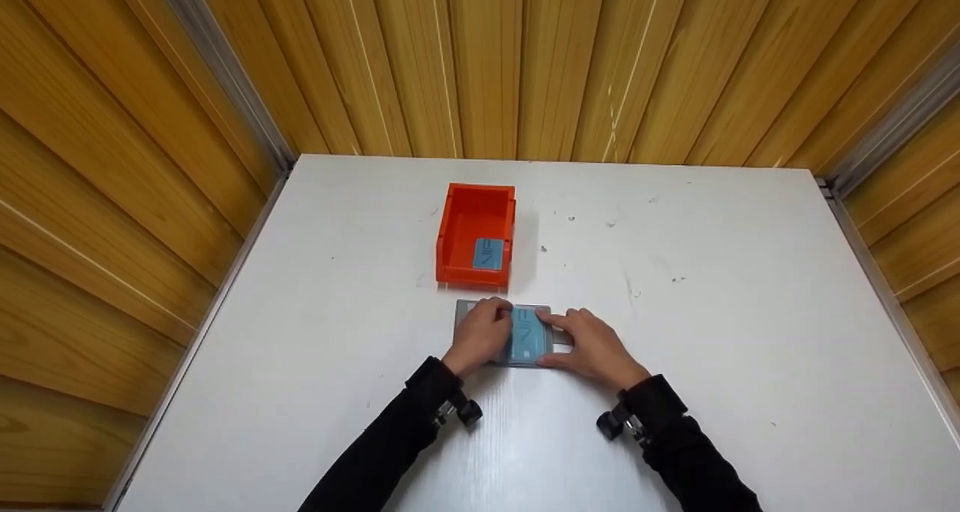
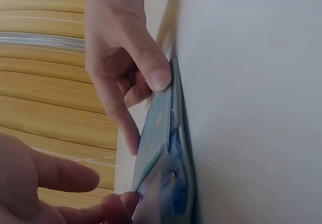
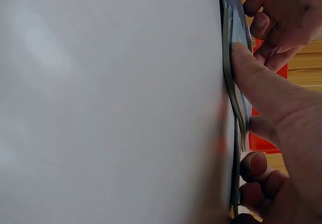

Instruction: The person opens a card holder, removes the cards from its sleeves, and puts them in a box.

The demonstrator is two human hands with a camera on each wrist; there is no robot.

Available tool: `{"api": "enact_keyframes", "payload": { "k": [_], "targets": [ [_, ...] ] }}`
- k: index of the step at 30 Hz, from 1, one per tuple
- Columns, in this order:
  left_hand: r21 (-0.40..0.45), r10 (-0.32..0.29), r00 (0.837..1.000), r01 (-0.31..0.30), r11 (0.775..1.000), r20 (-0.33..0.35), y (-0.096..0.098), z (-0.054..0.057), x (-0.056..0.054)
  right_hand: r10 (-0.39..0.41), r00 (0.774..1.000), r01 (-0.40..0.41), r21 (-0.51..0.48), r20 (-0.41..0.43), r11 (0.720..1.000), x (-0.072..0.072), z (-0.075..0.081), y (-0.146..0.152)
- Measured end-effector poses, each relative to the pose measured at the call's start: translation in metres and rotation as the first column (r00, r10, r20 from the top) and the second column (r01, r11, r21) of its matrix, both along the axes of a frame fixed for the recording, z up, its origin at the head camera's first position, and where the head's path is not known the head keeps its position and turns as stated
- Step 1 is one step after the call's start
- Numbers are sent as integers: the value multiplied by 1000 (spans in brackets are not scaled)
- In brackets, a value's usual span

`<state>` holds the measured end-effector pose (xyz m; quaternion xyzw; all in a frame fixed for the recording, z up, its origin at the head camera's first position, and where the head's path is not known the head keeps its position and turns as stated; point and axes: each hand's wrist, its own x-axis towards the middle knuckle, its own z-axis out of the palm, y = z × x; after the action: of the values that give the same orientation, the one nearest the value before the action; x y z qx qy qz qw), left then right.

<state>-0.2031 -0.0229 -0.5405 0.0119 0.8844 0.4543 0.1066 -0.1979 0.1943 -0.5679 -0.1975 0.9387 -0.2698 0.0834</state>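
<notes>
A grey card holder (image 1: 463,313) with thin layers lies on the table, its left part under my left hand (image 1: 481,335). On it sits a blue card (image 1: 531,335) with dark lettering and a small chip mark. My right hand (image 1: 596,347) grips the card's right side, thumb (image 2: 160,78) on the near edge and index finger at the far edge. In the left wrist view, the fingertips of my left hand (image 2: 118,206) pinch the holder's clear sleeve beside the card. A gap shows under the raised sleeve. The right hand's other fingers (image 3: 254,166) curl near the holder's right part.
Behind the hands stands an orange open-front bin (image 1: 472,275), with another blue card (image 1: 488,254) at its front. The white table (image 1: 712,332) has small dark marks. Yellow wood-look panels (image 1: 480,61) wall off the back and both sides.
</notes>
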Motion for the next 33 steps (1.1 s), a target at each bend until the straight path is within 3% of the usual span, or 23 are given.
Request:
{"api": "enact_keyframes", "payload": {
  "k": [5,9,14,18,23,29,33],
  "targets": [
    [-17,21,997,-20,1000,69,1,1,-8,-2,1000,2,9,-7,1000,1,1,-1],
    [-98,7,996,2,995,87,1,2,-20,-10,1000,10,5,-12,1000,1,1,-1],
    [-275,-54,997,69,959,62,-1,1,-29,12,1000,-12,-2,-11,1000,1,-1,-3],
    [-344,-75,995,93,934,65,-3,2,-29,19,1000,-19,-7,-2,1000,2,-1,-3],
    [-360,-117,989,143,922,93,-5,8,-26,8,1000,-8,-15,10,1000,1,-1,-1],
    [-297,-188,975,216,930,120,-10,9,-13,-6,1000,6,-9,7,1000,1,-1,1],
    [-252,-222,970,240,938,100,-13,6,-9,-6,1000,6,-7,11,1000,0,0,1]
  ]
}}
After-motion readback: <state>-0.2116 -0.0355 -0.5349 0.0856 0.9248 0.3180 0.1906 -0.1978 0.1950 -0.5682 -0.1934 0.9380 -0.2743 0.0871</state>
